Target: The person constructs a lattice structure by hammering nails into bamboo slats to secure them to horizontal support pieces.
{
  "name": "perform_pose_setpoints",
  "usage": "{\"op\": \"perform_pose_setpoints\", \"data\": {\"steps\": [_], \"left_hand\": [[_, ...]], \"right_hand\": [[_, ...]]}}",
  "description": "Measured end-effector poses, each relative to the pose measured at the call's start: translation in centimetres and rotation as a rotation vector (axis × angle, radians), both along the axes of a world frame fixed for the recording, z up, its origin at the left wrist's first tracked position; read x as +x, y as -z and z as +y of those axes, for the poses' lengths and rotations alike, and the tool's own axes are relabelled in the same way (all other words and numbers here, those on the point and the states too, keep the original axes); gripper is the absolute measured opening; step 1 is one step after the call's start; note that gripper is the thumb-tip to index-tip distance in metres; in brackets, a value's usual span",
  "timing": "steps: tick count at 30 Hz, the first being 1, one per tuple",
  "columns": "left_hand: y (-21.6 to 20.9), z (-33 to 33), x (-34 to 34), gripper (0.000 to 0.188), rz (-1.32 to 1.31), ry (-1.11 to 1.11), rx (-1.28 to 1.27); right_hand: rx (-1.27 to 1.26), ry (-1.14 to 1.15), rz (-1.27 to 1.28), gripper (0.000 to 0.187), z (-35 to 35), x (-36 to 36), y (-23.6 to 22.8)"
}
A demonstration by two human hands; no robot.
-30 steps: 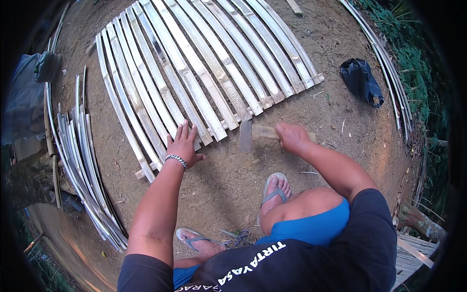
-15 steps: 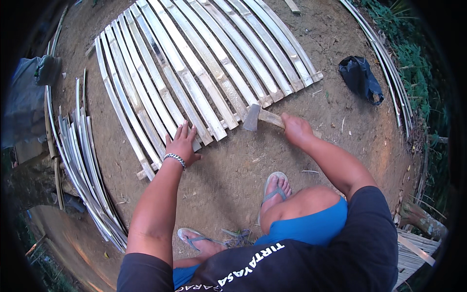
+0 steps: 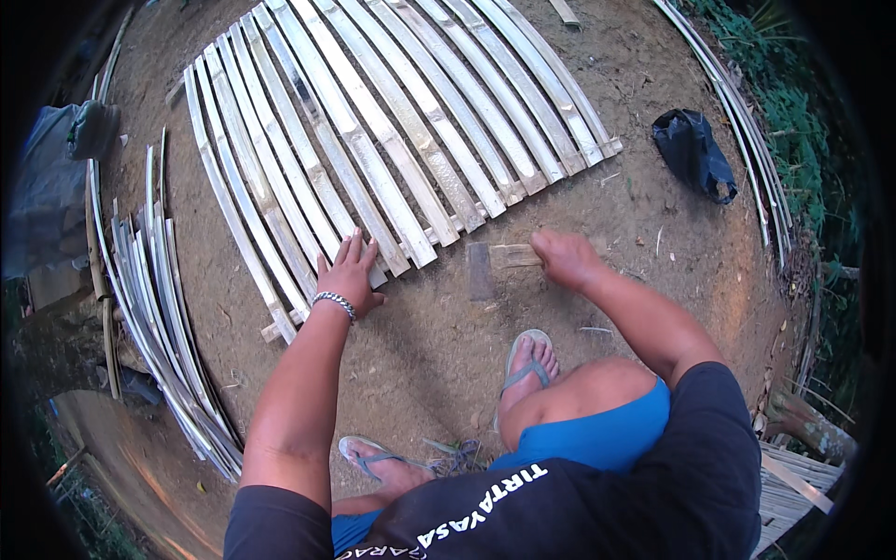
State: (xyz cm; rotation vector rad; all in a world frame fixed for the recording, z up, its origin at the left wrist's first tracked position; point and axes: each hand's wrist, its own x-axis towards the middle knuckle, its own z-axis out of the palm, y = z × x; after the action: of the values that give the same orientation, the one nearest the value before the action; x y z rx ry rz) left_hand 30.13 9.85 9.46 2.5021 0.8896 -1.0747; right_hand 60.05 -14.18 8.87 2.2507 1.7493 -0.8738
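Note:
A panel of split bamboo slats (image 3: 369,140) lies on the bare ground in front of me, its slats side by side over a crosspiece near the close end. My left hand (image 3: 349,277) rests with spread fingers on the near ends of the slats, left of the panel's middle. In my right hand (image 3: 567,259) is the wooden handle of a hatchet (image 3: 481,271), the fingers wrapped round it. The hatchet's metal head points left, a little in front of the slat ends and apart from them. It looks slightly smeared by motion.
Loose bamboo strips (image 3: 166,308) lie in a long bundle on the left, and more strips (image 3: 737,112) run along the right edge by green plants. A black plastic bag (image 3: 693,154) sits right of the panel. My sandalled foot (image 3: 525,373) stands close below the hatchet.
The hatchet has come toward me, away from the slat ends, and its head has swung lower. My left hand stays in place on the slats.

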Motion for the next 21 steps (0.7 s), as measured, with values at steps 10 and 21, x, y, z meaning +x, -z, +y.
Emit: {"op": "perform_pose_setpoints", "data": {"steps": [10, 21], "left_hand": [[-1.1, -0.1, 0.7, 0.107, 0.031, 0.003, -0.030], [-0.8, -0.1, 0.8, 0.108, 0.037, 0.011, -0.030]], "right_hand": [[0.126, 0.005, -0.076, 0.012, -2.1, 1.1, 3.2], [0.133, 0.275, -0.146, 0.012, -0.5, 3.4, 2.9]]}}
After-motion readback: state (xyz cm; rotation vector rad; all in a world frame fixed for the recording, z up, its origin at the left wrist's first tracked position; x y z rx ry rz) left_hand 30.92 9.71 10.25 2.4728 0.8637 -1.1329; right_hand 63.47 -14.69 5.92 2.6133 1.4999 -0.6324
